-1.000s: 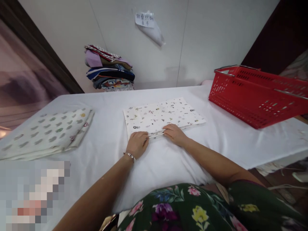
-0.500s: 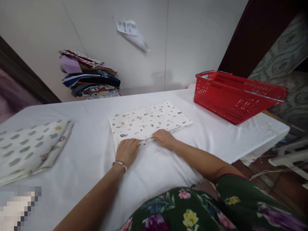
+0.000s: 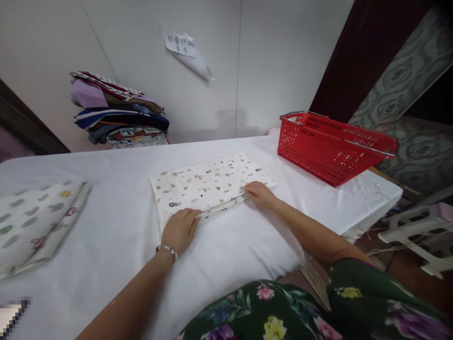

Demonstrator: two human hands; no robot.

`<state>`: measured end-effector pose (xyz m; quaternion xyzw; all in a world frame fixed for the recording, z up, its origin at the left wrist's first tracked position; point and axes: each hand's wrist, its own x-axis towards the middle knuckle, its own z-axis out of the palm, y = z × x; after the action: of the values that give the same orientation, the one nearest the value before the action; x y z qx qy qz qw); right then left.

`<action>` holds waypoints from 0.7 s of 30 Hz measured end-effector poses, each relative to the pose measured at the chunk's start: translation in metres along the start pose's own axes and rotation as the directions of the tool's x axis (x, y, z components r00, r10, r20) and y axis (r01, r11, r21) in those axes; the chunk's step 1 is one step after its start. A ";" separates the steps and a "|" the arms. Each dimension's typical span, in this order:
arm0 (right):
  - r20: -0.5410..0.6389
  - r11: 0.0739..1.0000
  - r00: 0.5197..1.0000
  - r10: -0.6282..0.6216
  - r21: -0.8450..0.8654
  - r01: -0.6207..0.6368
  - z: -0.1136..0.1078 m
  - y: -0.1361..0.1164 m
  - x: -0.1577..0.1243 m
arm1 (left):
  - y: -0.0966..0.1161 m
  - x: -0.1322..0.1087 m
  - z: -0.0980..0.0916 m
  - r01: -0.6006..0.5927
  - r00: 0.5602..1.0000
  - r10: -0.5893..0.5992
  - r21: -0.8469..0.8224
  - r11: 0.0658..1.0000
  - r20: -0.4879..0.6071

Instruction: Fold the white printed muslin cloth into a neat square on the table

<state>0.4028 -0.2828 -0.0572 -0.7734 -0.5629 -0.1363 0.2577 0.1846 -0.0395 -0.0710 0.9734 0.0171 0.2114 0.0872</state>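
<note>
A folded white cloth [image 3: 208,182] printed with small figures and plants lies flat on the white-covered table in front of me. Its layered near edge faces me. My left hand [image 3: 182,229], with a silver bracelet at the wrist, grips that edge near the left corner, fingers on top and thumb toward the edge. Farther right, my right hand [image 3: 261,194] is closed on the same edge, fingers over the top. The parts of the cloth under both hands are hidden.
Another folded cloth with grey spots [image 3: 42,212] lies at the left. A red plastic basket [image 3: 329,151] stands at the back right. A stack of folded fabrics [image 3: 120,113] is at the back left. A paper note [image 3: 180,45] hangs on the wall; a white stool [image 3: 421,236] stands at the right.
My right hand has slid to the right along the near edge, widening the gap between my hands. The left hand stays near the left corner. The whole view has shifted slightly.
</note>
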 end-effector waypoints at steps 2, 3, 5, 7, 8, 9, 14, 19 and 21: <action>-0.016 0.999 0.999 0.030 -0.017 -0.030 -0.012 0.016 -0.009 | 0.000 0.000 0.000 0.010 1.000 -0.010 -0.010 1.000 0.007; -0.022 0.999 0.999 0.036 -0.021 -0.036 -0.016 0.022 -0.014 | 0.000 0.000 0.001 0.015 1.000 -0.015 -0.011 1.000 0.008; -0.030 0.999 0.999 0.038 -0.027 -0.038 -0.019 0.029 -0.021 | 0.000 0.000 0.001 0.018 1.000 -0.018 -0.013 1.000 0.007; -0.029 0.999 0.999 0.037 -0.037 -0.038 -0.017 0.032 -0.026 | 0.000 0.000 0.001 0.019 1.000 -0.019 -0.016 1.000 0.004; -0.028 0.998 0.999 0.040 -0.046 -0.041 -0.016 0.033 -0.027 | 0.000 0.000 0.001 0.021 1.000 -0.021 -0.018 1.000 0.004; -0.025 0.997 0.999 0.045 -0.055 -0.046 -0.014 0.033 -0.027 | 0.000 -0.001 0.001 0.022 1.000 -0.022 -0.020 1.000 0.003; -0.024 0.995 0.998 0.065 -0.074 -0.067 -0.011 0.035 -0.023 | 0.000 -0.001 0.000 0.023 1.000 -0.023 -0.033 0.999 0.000; -0.089 0.986 0.991 0.101 -0.124 -0.111 -0.011 0.032 -0.022 | -0.001 -0.001 0.000 0.034 0.999 -0.034 -0.042 0.999 0.008; -0.099 0.981 0.987 0.125 -0.136 -0.138 -0.010 0.032 -0.023 | -0.001 -0.001 0.000 0.033 0.999 -0.032 -0.054 0.998 0.002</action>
<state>0.4256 -0.3142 -0.0688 -0.8185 -0.4871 -0.1935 0.2353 0.1836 -0.0384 -0.0713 0.9703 0.0272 0.2098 0.1169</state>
